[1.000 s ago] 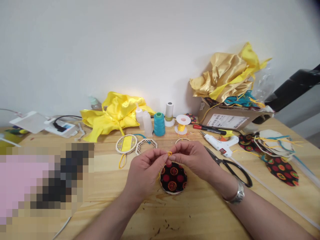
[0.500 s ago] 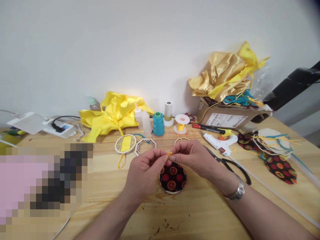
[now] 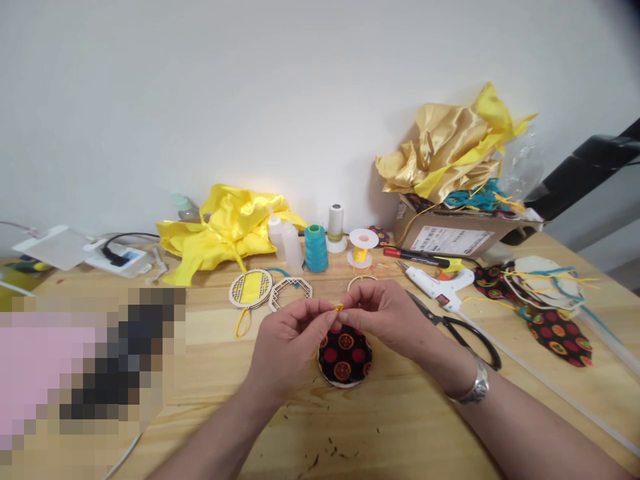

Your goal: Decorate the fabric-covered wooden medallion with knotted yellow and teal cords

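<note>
My left hand (image 3: 287,340) and my right hand (image 3: 387,317) meet over the middle of the wooden table (image 3: 390,427), both pinching a small loop of yellow cord (image 3: 339,307) between thumb and fingertips. Just under the hands lies a round disc covered in black fabric with red and orange circles (image 3: 345,357); the cord seems to run down to it. My right wrist wears a metal watch (image 3: 475,389).
Behind the hands lie two wooden cut-out ornaments (image 3: 251,288), a teal thread cone (image 3: 316,248), a yellow cord spool (image 3: 363,248), a white glue gun (image 3: 440,285) and black scissors (image 3: 465,337). Yellow satin (image 3: 225,230) and a cardboard box (image 3: 457,237) stand at the wall. Fabric discs (image 3: 560,327) lie right.
Both hands stay pinched on the yellow cord loop with only tiny finger shifts; the view has drifted slightly.
</note>
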{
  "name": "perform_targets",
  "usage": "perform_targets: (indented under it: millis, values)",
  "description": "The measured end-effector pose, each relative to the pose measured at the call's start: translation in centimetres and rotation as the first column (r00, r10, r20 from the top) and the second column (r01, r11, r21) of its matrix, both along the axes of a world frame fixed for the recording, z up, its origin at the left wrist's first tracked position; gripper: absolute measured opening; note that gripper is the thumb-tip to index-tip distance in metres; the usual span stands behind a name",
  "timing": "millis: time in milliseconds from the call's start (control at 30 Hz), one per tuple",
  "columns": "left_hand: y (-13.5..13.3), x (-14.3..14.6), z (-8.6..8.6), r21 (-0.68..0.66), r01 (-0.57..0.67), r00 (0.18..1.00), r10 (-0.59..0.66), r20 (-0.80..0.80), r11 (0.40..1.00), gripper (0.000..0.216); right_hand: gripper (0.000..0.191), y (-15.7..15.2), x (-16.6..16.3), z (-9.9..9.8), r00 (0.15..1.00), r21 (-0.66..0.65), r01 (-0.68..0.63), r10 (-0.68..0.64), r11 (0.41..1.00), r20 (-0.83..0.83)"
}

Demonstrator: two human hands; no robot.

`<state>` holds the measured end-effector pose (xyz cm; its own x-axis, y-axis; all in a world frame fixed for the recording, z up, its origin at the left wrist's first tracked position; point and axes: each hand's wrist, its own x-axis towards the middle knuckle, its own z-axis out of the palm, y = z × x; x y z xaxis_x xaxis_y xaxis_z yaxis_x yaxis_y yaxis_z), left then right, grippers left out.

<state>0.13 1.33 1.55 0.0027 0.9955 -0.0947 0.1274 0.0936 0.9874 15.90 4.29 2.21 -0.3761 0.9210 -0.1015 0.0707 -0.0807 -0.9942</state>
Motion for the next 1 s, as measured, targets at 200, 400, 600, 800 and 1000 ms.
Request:
perform_targets:
  millis: [200,400,600,800,1000]
  values:
    - [0.05,-0.06,0.02,0.021,0.019,0.999,-0.018,-0.033,1.0,0.01,0.01,-0.04,-0.15,0.17,0.996,0.013,0.02,-0.021,1.0,0.083]
    - [0.17,0.0,0.08,0.035,0.015,0.999,-0.013,-0.049,0.999,0.011,0.013,-0.17,-0.09,-0.13,0.994,0.04,-0.001,-0.004,0.999,0.113]
    - [0.03,-0.13,0.18,0.051,0.012,0.999,-0.009,-0.053,0.999,0.011,0.012,-0.09,-0.02,-0.22,0.994,0.068,-0.058,0.052,0.996,0.094]
    - [0.2,-0.17,0.33,0.055,0.007,0.999,-0.004,-0.049,0.998,0.01,0.009,0.0,-0.04,-0.25,0.991,0.148,-0.041,0.022,0.988,0.128]
    - [0.08,-0.1,0.21,0.011,-0.011,1.0,0.011,-0.007,1.0,0.01,0.009,-0.11,-0.03,-0.69,0.99,0.246,-0.029,-0.006,0.969,0.139]
